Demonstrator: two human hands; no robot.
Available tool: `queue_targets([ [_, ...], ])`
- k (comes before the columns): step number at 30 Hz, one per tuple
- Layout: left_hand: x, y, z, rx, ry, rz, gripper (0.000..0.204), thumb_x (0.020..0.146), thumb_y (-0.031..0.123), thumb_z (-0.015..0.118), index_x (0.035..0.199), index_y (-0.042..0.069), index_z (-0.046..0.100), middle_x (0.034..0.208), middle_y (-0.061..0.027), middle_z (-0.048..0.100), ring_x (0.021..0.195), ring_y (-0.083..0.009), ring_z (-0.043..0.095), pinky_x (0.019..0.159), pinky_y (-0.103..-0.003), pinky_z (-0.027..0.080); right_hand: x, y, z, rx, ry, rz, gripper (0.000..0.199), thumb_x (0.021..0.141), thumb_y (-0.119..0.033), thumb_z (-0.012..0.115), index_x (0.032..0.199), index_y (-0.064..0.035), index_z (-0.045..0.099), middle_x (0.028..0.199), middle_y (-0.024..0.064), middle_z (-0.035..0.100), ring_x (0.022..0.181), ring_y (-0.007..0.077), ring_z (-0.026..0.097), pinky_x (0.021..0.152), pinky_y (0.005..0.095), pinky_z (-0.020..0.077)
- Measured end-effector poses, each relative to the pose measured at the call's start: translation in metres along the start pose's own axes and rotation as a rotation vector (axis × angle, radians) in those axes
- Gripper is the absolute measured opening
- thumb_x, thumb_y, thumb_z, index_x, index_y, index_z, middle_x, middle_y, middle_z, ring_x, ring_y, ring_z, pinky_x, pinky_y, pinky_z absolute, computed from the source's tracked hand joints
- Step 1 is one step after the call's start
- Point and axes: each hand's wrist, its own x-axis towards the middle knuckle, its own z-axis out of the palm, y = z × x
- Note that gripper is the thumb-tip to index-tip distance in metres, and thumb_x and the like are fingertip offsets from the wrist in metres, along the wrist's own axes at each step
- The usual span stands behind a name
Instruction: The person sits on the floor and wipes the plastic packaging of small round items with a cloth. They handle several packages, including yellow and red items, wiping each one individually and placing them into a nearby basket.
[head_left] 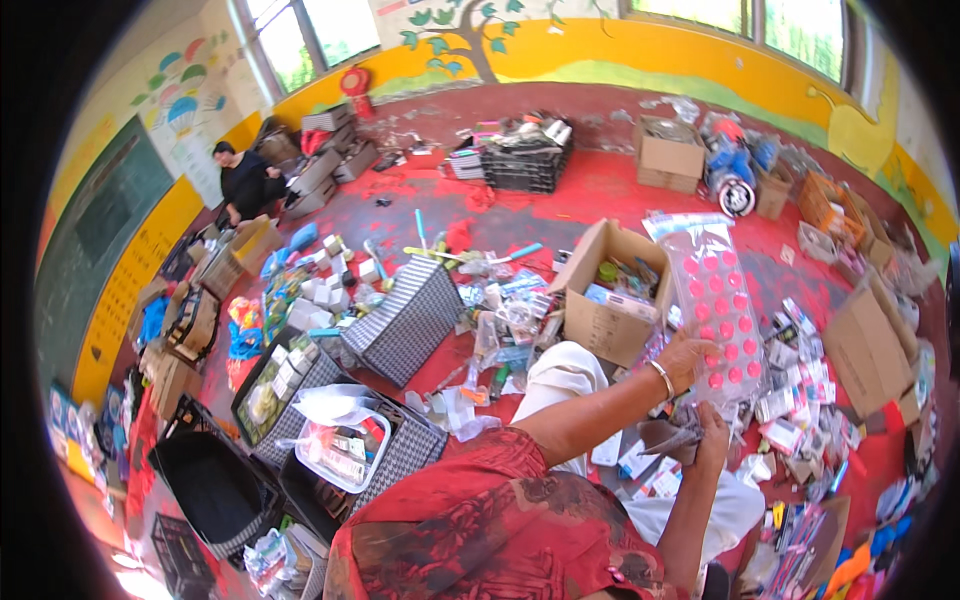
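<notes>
My left hand (690, 362), with a bracelet at its wrist, is closed on the left edge of a clear plastic pack (735, 300) of red round pieces set in rows. The pack stands upright in front of me, its clear top end farthest away. Just below its lower end my right hand (711, 436) is closed on a crumpled grey-brown piece (668, 440), cloth or film, I cannot tell which. The right fingertips come close to the pack's bottom edge; whether they touch it is unclear.
An open cardboard box (610, 325) of mixed goods stands ahead. Many small boxes (800, 395) lie heaped at right. Checkered fabric bins (405, 320) and a white plastic basket (345, 470) stand at left. A black crate (525, 165) and a crouching person (248, 185) are farther back.
</notes>
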Motion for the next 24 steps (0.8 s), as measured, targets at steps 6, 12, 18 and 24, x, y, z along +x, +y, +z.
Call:
queue_targets([
  [6, -0.017, -0.001, 0.014, -0.109, -0.046, 0.004, 0.044, 0.081, 0.003, 0.062, 0.121, 0.014, 0.048, 0.114, -0.0040, 0.057, 0.101, -0.0185, 0.058, 0.080, -0.037, 0.053, -0.001, 0.004, 0.000, -0.054, -0.060, -0.120, 0.022, 0.088, -0.016, 0.057, 0.087, 0.0040, 0.064, 0.079, 0.0083, 0.065, 0.068, 0.0154, 0.062, 0.062, 0.0285, 0.0503],
  [12, -0.020, -0.008, -0.004, 0.037, 0.046, -0.172, 0.031, 0.076, 0.007, 0.063, 0.106, 0.004, 0.059, 0.088, -0.0076, 0.065, 0.083, -0.0188, 0.062, 0.073, -0.032, 0.052, -0.007, -0.001, 0.005, -0.665, 0.072, -0.326, 0.027, 0.085, -0.021, 0.056, 0.089, 0.0033, 0.067, 0.077, 0.0068, 0.065, 0.069, 0.0122, 0.056, 0.066, 0.0276, 0.0441],
  [18, 0.000, 0.000, 0.001, -0.013, 0.022, -0.067, 0.035, 0.073, -0.007, 0.060, 0.105, 0.006, 0.055, 0.097, -0.0077, 0.062, 0.088, -0.0220, 0.063, 0.075, -0.037, 0.055, -0.035, -0.032, -0.012, -0.196, 0.167, -0.125, 0.020, 0.085, -0.016, 0.059, 0.081, 0.0026, 0.065, 0.069, 0.0027, 0.062, 0.066, 0.0087, 0.055, 0.063, 0.0246, 0.0435],
  [24, -0.011, -0.004, 0.008, -0.026, 0.093, -0.219, 0.028, 0.077, -0.005, 0.057, 0.104, 0.001, 0.055, 0.097, -0.0111, 0.062, 0.089, -0.0242, 0.063, 0.075, -0.037, 0.055, -0.039, -0.080, 0.005, -0.425, 0.315, -0.879, 0.018, 0.083, -0.021, 0.066, 0.085, -0.0054, 0.057, 0.084, 0.0035, 0.058, 0.074, 0.0111, 0.057, 0.065, 0.0269, 0.0451],
])
